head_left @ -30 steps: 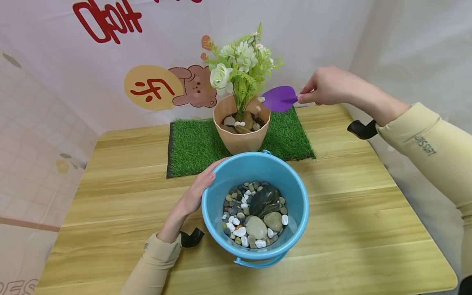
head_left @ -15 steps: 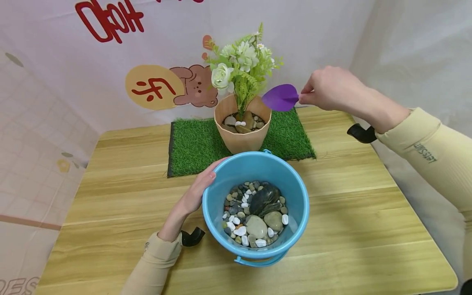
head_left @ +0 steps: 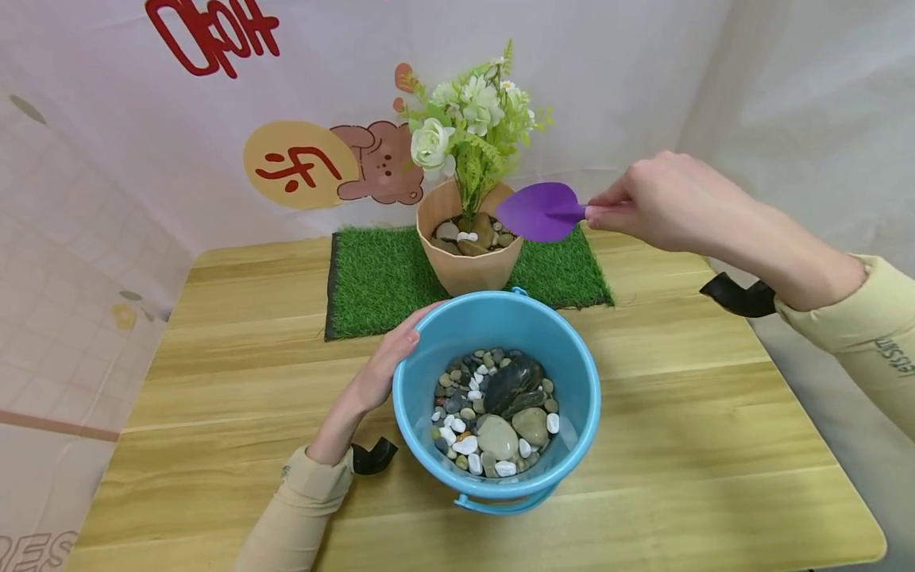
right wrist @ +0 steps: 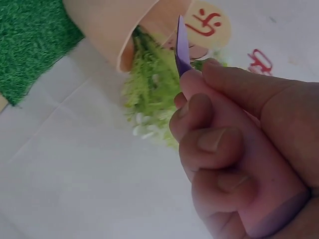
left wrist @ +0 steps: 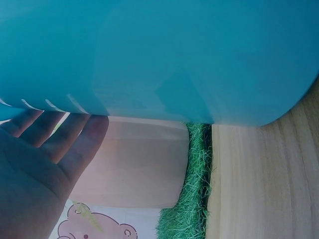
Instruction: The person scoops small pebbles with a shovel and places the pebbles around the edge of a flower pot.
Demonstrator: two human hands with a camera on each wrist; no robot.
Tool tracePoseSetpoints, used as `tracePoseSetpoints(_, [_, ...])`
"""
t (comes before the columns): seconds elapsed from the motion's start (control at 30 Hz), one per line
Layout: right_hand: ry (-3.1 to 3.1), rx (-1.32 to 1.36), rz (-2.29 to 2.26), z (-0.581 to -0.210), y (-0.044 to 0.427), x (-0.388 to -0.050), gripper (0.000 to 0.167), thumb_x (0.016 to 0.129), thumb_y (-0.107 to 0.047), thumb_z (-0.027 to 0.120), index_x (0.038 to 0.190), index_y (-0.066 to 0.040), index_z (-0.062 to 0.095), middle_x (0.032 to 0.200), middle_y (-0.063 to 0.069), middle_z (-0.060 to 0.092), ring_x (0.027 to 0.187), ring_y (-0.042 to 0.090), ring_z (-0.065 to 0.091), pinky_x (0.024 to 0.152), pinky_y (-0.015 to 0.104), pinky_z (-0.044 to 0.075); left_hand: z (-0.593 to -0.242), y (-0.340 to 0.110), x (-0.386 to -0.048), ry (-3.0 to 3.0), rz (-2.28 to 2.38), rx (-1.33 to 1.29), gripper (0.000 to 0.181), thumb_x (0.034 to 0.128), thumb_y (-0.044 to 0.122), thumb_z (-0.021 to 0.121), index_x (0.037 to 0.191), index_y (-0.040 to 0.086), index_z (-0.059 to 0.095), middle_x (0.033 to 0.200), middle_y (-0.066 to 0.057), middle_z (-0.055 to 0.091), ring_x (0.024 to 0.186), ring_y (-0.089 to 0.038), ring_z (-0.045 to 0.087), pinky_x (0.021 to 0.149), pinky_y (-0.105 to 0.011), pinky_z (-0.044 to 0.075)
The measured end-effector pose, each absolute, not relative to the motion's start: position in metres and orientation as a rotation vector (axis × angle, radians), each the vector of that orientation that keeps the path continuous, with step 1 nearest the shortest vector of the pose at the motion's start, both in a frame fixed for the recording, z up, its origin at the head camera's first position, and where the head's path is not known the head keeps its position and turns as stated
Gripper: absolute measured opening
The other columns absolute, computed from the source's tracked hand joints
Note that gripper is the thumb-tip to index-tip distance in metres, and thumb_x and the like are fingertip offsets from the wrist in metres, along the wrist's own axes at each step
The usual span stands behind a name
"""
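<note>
In the head view my left hand (head_left: pixel 386 367) lies along the left side of the blue bucket (head_left: pixel 586 381), its thumb at the rim. Nearly straight fingers (left wrist: pixel 82 137) touch the outer wall in the left wrist view. Stones of several sizes and colours (head_left: pixel 496 438) lie in the bucket. My right hand (head_left: pixel 672 202) grips the pink handle (right wrist: pixel 249 144) of a small shovel. The purple blade (head_left: pixel 543 213), with nothing visible on it, is over the right edge of the peach flower pot (head_left: pixel 468 274), which holds stones and white-green flowers (head_left: pixel 472 119).
Pot stands on a green turf mat (head_left: pixel 372 278) at the back of the wooden table (head_left: pixel 250 381), close behind the bucket. A white printed cloth (head_left: pixel 593 79) hangs behind it.
A pale stone at the blade's tip has dropped away, and more small stones show at the pot's right side. My right hand has lowered and moved right; the bucket has stayed put.
</note>
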State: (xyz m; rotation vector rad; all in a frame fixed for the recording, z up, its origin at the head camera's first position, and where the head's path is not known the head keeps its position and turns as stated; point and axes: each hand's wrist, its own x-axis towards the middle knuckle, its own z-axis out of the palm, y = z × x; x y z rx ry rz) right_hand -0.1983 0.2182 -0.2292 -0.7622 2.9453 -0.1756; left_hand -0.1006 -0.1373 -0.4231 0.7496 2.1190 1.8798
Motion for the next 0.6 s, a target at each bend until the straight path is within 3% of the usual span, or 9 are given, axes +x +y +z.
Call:
tracePoseSetpoints(0.1, [2.948,-0.759,-0.196,-0.229,0.217,-0.186,0.035,0.104,-0.037,0.064,0.129,-0.016,0.077,0.102,0.010,0.084,0.062,0.015,0.059,0.055,0.032,0.043,-0.423,-0.137,-0.101,2.114,1.884,0.756,0.063,0.1082,0.031,0.025,0.164,0.001,0.029,0.159,-0.031,0.045,0.138,-0.055,0.054,0.107,-0.058,0.058])
tracePoseSetpoints(0.3, [2.938,-0.845,-0.224,-0.231,0.211,-0.160,0.032,0.100,-0.033,0.072,0.125,-0.014,0.079,0.103,0.011,0.084,0.068,0.014,0.072,0.059,0.039,0.057,-0.423,-0.137,-0.102,2.098,1.897,0.750,0.063,0.1081,0.030,0.025,0.163,0.000,0.030,0.159,-0.032,0.045,0.138,-0.056,0.054,0.107,-0.055,0.059])
tracePoseSetpoints(0.43, [2.899,-0.979,-0.258,-0.235,0.205,-0.142,0.026,0.096,-0.030,0.077,0.118,-0.018,0.082,0.096,0.003,0.085,0.067,0.010,0.073,0.064,0.040,0.062,-0.423,-0.138,-0.102,2.104,1.896,0.744,0.064,0.1078,0.031,0.025,0.164,0.001,0.030,0.158,-0.031,0.046,0.137,-0.055,0.055,0.106,-0.052,0.060])
tracePoseSetpoints(0.6, [2.838,-1.131,-0.233,-0.244,0.198,-0.127,0.021,0.095,-0.030,0.078,0.115,-0.027,0.083,0.086,-0.009,0.082,0.066,0.004,0.069,0.062,0.039,0.061,-0.423,-0.137,-0.101,2.097,1.892,0.744,0.063,0.1082,0.031,0.024,0.164,0.002,0.030,0.160,-0.030,0.045,0.139,-0.055,0.054,0.107,-0.053,0.059])
